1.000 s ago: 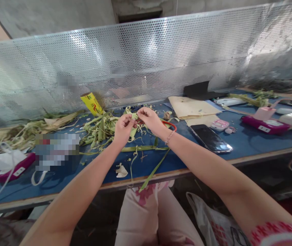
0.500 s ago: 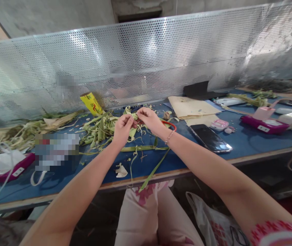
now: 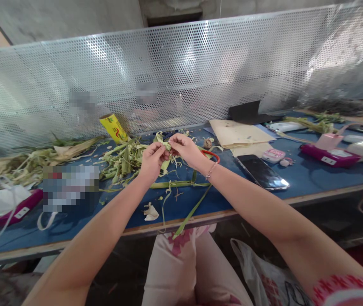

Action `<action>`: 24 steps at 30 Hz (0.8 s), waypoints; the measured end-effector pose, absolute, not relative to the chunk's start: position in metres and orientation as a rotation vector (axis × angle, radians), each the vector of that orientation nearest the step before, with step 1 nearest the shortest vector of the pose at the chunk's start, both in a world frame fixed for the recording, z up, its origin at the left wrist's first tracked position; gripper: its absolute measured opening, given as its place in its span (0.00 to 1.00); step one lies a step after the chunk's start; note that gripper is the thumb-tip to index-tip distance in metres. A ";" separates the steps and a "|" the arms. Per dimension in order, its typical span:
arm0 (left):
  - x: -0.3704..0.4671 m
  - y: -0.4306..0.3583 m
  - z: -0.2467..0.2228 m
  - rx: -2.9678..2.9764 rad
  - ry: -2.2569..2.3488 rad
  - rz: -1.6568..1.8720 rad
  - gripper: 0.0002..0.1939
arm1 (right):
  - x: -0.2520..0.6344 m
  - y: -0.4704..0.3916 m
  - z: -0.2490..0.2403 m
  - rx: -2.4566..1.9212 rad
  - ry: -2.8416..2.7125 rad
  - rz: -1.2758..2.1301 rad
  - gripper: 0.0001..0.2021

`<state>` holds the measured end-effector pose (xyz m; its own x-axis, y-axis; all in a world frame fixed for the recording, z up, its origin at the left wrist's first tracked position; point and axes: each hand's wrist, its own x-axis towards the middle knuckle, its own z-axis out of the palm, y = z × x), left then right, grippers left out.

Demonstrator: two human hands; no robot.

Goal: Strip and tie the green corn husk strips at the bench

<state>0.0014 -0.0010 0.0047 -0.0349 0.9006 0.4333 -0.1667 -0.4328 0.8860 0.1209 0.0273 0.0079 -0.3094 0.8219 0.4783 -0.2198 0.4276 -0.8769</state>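
Between my fingertips is a small pale green plant piece, pinched from both sides. My left hand has its thumb and fingers closed on the piece's left side. From the right, my right hand, with a bracelet at the wrist, grips the same piece. To the left of my left hand lies a heap of green plant strips. A long green leaf hangs over the table's front edge. Near that edge sits a pale dry scrap.
The blue table backs onto a perforated metal screen. A yellow box stands behind the heap. Rightward are brown paper, a black phone and a purple power strip. Dry husks lie at left.
My left hand has shifted slightly, its fingers now curled a little lower, and more of the pale green piece shows between my hands. My right hand has barely moved.
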 end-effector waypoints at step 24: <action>-0.001 -0.003 0.009 1.259 0.724 1.491 0.09 | 0.124 0.029 0.013 -0.616 -1.426 1.210 0.05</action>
<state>-0.0014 -0.0030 0.0085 0.0554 0.9382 0.3415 -0.3118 -0.3087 0.8986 0.1244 0.0290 0.0132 -0.2519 0.8808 0.4009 -0.2523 0.3402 -0.9059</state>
